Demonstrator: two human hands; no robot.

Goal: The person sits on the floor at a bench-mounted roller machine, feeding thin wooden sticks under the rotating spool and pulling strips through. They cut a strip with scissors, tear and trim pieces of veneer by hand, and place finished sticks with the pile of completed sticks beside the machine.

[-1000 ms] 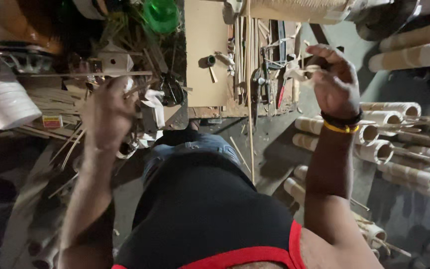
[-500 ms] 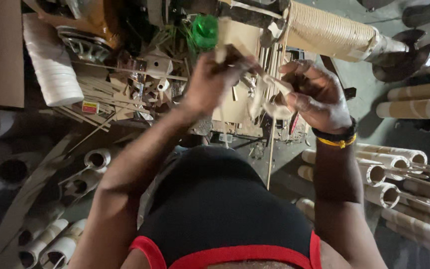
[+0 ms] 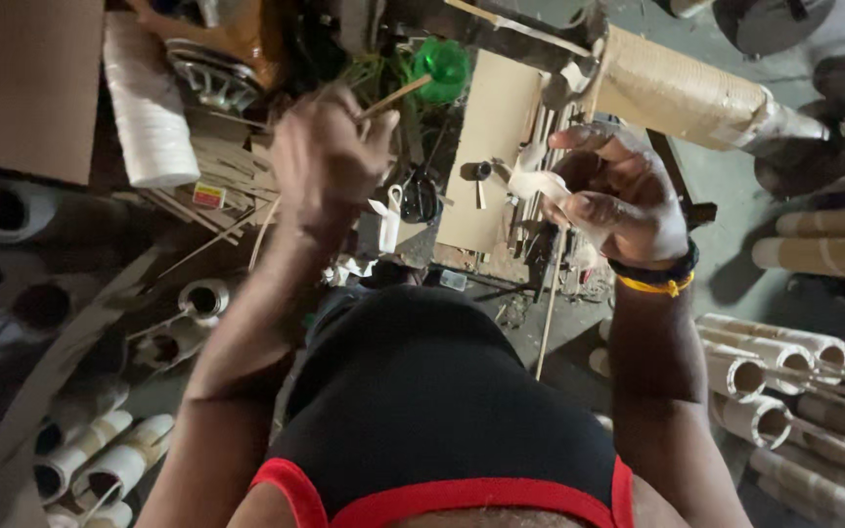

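My left hand (image 3: 330, 156) is closed around a thin wooden stick (image 3: 398, 96) that points up and right toward a green plastic object (image 3: 442, 66). My right hand (image 3: 623, 196) grips a strip of pale tape or paper (image 3: 538, 183) and a long thin stick (image 3: 550, 303) that hangs down past my wrist. Both hands are raised in front of my chest, over a cluttered workbench. A large paper-wrapped roll (image 3: 677, 93) lies just above my right hand.
A flat cardboard-coloured board (image 3: 486, 156) stands between my hands. A white roll (image 3: 149, 108) and a cardboard sheet (image 3: 22, 88) are at upper left. Several cardboard tubes lie at right (image 3: 765, 376) and at lower left (image 3: 100, 460). Scissors (image 3: 388, 220) rest near the board.
My left hand has pulled away to the left from my right hand, taking the thin stick with it. My right hand stays near the big roll, holding the pale strip.
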